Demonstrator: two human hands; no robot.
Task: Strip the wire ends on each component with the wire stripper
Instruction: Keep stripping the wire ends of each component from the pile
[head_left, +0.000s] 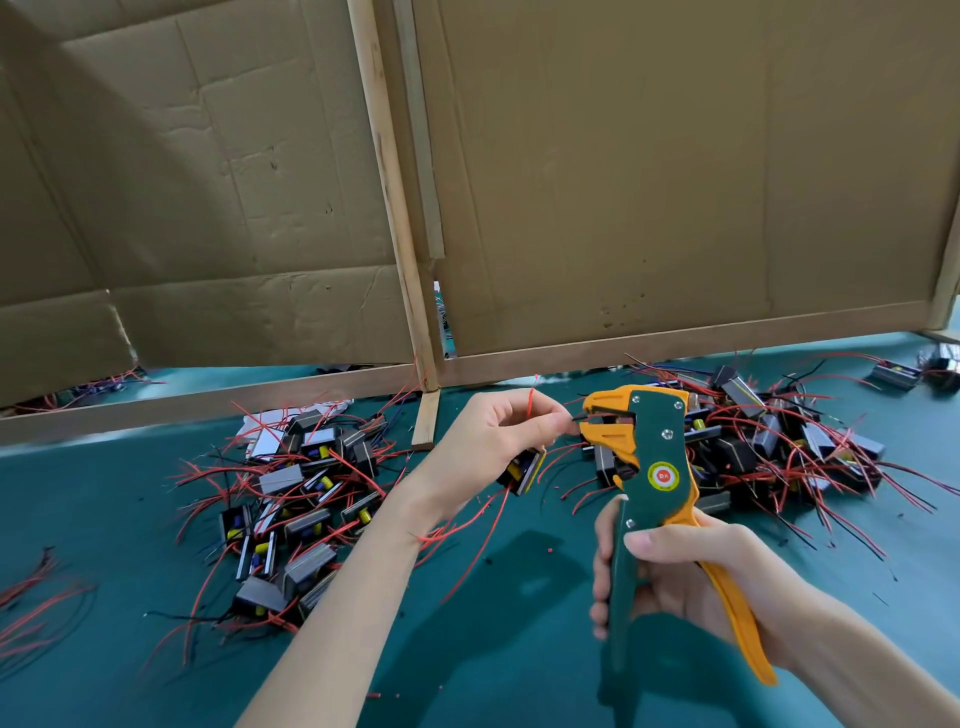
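Observation:
My right hand (691, 577) grips the two handles of a green and orange wire stripper (647, 467), held upright with its jaws pointing left. My left hand (493, 441) pinches a thin dark wire and holds its tip at the jaws (597, 418). A red wire (531, 397) sticks up above my left fingers. The small black component (523, 472) with yellow parts hangs below my left palm, its wires trailing down. Whether the jaws are closed on the wire tip I cannot tell.
Several black components with red and black wires lie in a pile at the left (291, 499) and another at the right (769, 441) on the teal table mat (493, 649). Cardboard panels in a wooden frame (675, 343) stand close behind. Loose red wires (36, 597) lie far left.

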